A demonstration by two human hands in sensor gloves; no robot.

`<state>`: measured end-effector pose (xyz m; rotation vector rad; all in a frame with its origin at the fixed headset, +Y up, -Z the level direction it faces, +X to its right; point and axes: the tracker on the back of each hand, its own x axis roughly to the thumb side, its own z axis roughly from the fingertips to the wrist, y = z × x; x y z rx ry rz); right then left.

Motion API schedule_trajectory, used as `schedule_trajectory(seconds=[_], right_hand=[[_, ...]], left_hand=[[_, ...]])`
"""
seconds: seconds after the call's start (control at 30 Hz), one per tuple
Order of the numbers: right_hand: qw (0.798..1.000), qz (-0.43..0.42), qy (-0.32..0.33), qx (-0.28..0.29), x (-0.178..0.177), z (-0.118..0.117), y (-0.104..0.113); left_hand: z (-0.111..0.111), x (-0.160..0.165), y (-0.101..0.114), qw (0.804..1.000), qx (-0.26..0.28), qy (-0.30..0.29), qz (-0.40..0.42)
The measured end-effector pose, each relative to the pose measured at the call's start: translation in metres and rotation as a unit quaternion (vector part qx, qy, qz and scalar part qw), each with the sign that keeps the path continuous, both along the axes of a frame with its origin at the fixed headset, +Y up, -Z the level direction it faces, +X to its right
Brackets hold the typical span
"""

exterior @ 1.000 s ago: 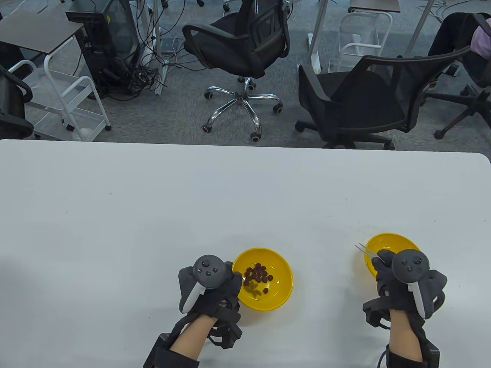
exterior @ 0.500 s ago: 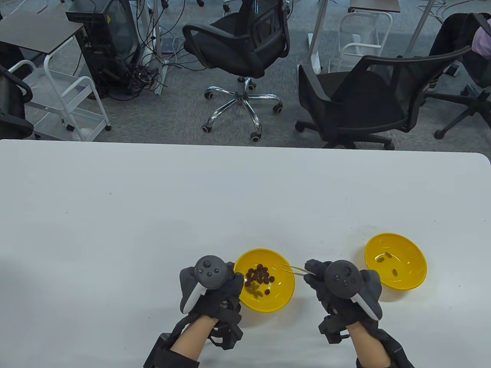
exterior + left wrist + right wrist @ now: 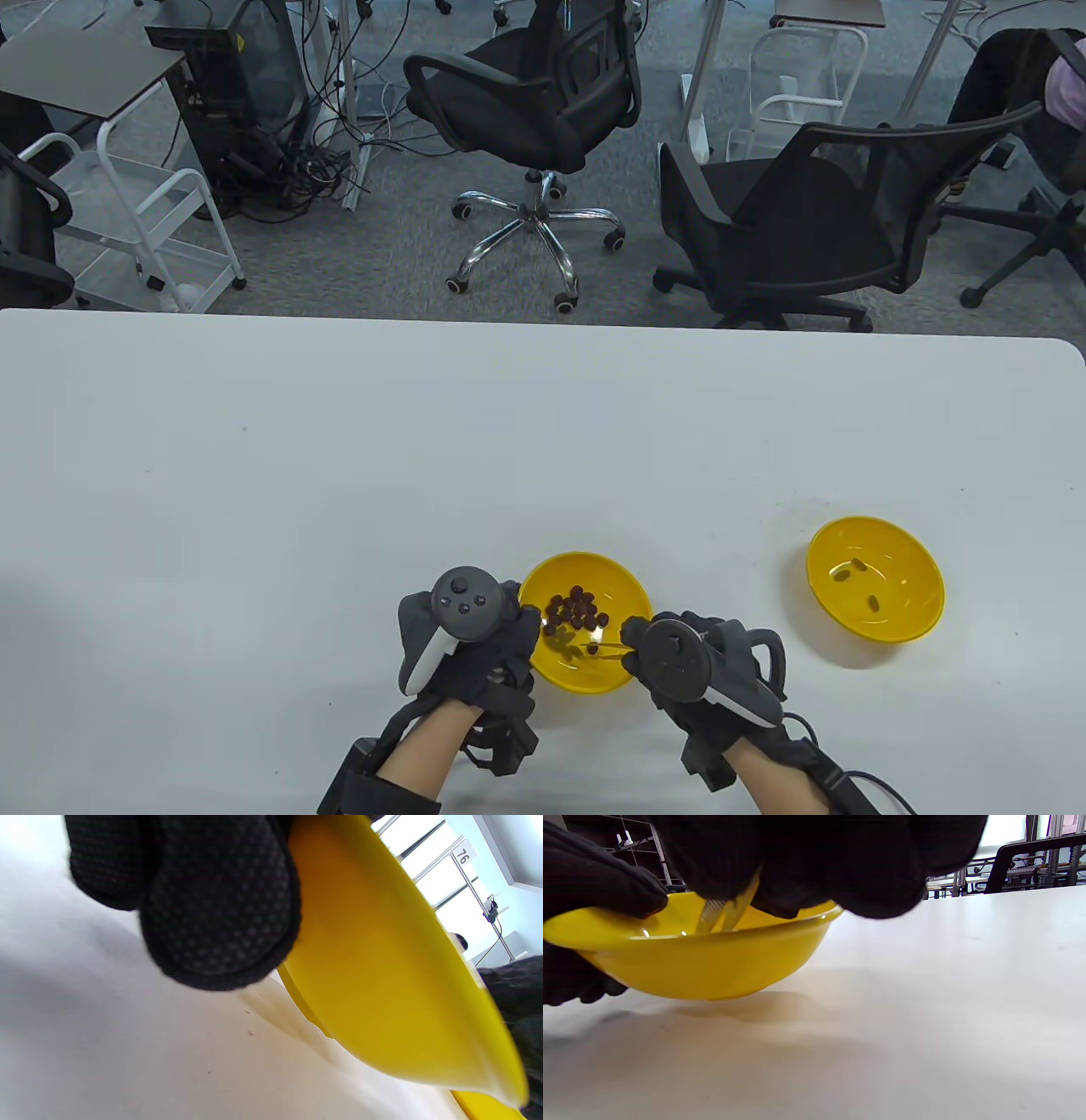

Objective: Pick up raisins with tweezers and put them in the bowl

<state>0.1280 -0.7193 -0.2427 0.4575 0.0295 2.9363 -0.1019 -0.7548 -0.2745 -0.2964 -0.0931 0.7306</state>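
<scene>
We have both hands at the bottom of the frame. Right hand (image 3: 704, 671) grips the tweezers (image 3: 604, 652), tips reaching into the source bowl (image 3: 624, 586), bottom centre; the right wrist view shows its fingers (image 3: 797, 866) pressed round the tweezer shanks. We can't tell whether the tips have a raisin yet. Left hand (image 3: 467, 637) holds the source bowl's left rim, fingers (image 3: 216, 912) pressed against its outer wall.

Progress: early. Most raisins (image 3: 575, 609) sit clustered in the source bowl; the target bowl (image 3: 920, 594), lower right, well apart, holds only two or so pieces (image 3: 857, 581). Many transfers left.

Worktop (image 3: 424, 441) between the bowls shows nothing in the path. Beyond its far edge, upper frame: office chairs (image 3: 789, 221), a white cart (image 3: 144, 221), cables.
</scene>
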Motion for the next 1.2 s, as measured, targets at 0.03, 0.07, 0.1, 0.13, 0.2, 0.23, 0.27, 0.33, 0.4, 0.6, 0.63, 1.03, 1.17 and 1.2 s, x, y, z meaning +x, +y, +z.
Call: schedule_trajectory(seconds=[0.03, 0.07, 0.1, 0.13, 0.2, 0.23, 0.27, 0.33, 0.4, 0.6, 0.63, 1.03, 1.17, 1.2], right_hand=[[1.0, 0.001, 0.001, 0.001, 0.0, 0.0, 0.0], [1.0, 0.004, 0.001, 0.0, -0.001, 0.0, -0.001], [1.0, 0.006, 0.002, 0.0, -0.001, 0.0, -0.002], [1.0, 0.008, 0.002, 0.0, -0.002, 0.0, -0.002], [1.0, 0.01, 0.004, 0.002, -0.003, 0.0, -0.003], [1.0, 0.011, 0.004, 0.006, -0.004, 0.0, -0.003], [1.0, 0.012, 0.004, 0.009, -0.004, 0.001, -0.003], [1.0, 0.019, 0.003, 0.013, -0.004, 0.001, -0.002], [1.0, 0.017, 0.002, 0.019, -0.004, 0.001, -0.001], [1.0, -0.003, -0.01, 0.024, 0.003, -0.001, 0.004], [1.0, -0.009, -0.013, 0.025, 0.005, -0.001, 0.006], [0.979, -0.137, -0.149, 0.025, 0.081, -0.027, 0.02], [0.962, -0.172, -0.213, 0.022, 0.115, -0.034, 0.019], [0.957, -0.179, -0.226, 0.022, 0.122, -0.035, 0.019]], left_hand=[[0.0, 0.0, 0.0, 1.0, 0.0, 0.0, 0.0], [0.0, 0.0, 0.0, 1.0, 0.0, -0.001, 0.0], [0.0, 0.001, 0.0, 1.0, 0.0, -0.001, 0.0], [0.0, 0.001, 0.0, 1.0, -0.001, -0.002, -0.001], [0.0, 0.001, 0.0, 1.0, -0.002, -0.002, -0.001], [0.0, 0.001, 0.0, 1.0, -0.002, -0.002, -0.002], [0.0, 0.001, 0.0, 1.0, -0.002, -0.002, -0.001], [0.0, 0.001, 0.0, 1.0, -0.002, -0.002, -0.001], [0.0, 0.001, 0.0, 1.0, -0.001, -0.002, -0.001], [0.0, 0.001, -0.001, 1.0, -0.001, -0.001, -0.001], [0.0, 0.001, -0.001, 1.0, -0.001, -0.001, -0.001], [0.0, -0.001, -0.001, 1.0, -0.003, 0.005, -0.003], [-0.001, -0.002, -0.001, 1.0, -0.004, 0.007, -0.003], [-0.001, -0.002, -0.001, 1.0, -0.004, 0.007, -0.003]])
